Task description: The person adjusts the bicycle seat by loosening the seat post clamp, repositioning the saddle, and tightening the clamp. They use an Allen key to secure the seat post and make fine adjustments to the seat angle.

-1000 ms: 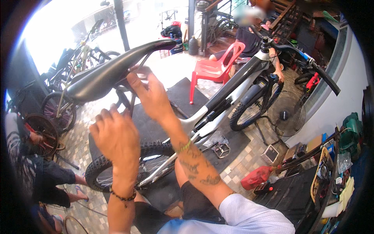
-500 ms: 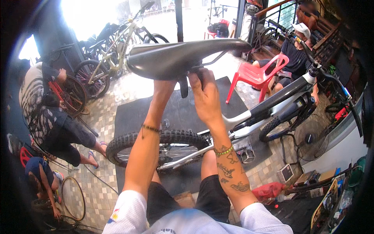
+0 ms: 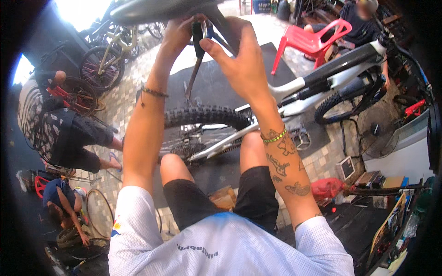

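A black bike saddle point(image 3: 156, 10) hangs at the top of the view, partly cut off by the edge. My left hand point(image 3: 177, 36) is closed against its underside, with some fingers hidden. My right hand point(image 3: 241, 62) wraps round a dark part of the saddle that slopes down to the right, thumb apart on the near side. Between the hands hangs a black handle-like piece point(image 3: 197, 39), with a thin dark rod point(image 3: 193, 78) below it; what it is I cannot make out. Below stands a white and black mountain bike frame point(image 3: 285, 89) with a knobby rear tyre point(image 3: 207, 117).
A red plastic chair point(image 3: 304, 41) stands beyond the bike, near a seated person point(image 3: 357, 23). Two people point(image 3: 60, 119) are at left by other bikes and a loose rim point(image 3: 99, 211). At right are a floor fan point(image 3: 377, 133) and a red bag point(image 3: 327, 187). A dark mat point(image 3: 271, 64) lies underneath.
The saddle has shifted up and left in view, and its right end now slopes down. Both hands have moved up; the right hand's thumb has spread apart. The view has tipped downward.
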{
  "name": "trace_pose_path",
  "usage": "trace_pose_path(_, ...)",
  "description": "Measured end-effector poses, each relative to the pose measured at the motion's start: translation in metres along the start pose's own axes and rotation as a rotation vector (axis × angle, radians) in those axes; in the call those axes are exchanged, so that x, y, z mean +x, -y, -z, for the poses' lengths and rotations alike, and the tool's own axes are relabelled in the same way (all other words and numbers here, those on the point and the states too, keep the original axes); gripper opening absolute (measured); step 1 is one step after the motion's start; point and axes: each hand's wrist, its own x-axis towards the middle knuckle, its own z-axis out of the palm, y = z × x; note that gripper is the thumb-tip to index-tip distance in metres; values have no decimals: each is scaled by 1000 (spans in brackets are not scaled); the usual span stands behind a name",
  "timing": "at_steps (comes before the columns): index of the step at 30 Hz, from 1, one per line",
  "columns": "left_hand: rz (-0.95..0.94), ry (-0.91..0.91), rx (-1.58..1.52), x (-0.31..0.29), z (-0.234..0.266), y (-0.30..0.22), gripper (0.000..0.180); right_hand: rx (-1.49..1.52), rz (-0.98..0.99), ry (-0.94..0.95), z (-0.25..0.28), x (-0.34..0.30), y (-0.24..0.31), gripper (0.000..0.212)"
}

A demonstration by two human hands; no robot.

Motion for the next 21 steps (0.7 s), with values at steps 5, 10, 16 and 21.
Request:
trace_pose_path(5,59,80,435,-17,-21,-17,44,-241,221,-134,10,-18,-8,74)
trace_pose_path(10,246,-114,679,-65,-40,-116,46,-62,-21,41,28,-67,18,49)
trace_pose_path(16,-60,-50,816,-80,-59,-150,38,10,-100,48,51,-83,20,34)
trace_pose_path(21,-278,-229,562,-70,-51,-150,19,541,-386,-129,75,-79,-2,31)
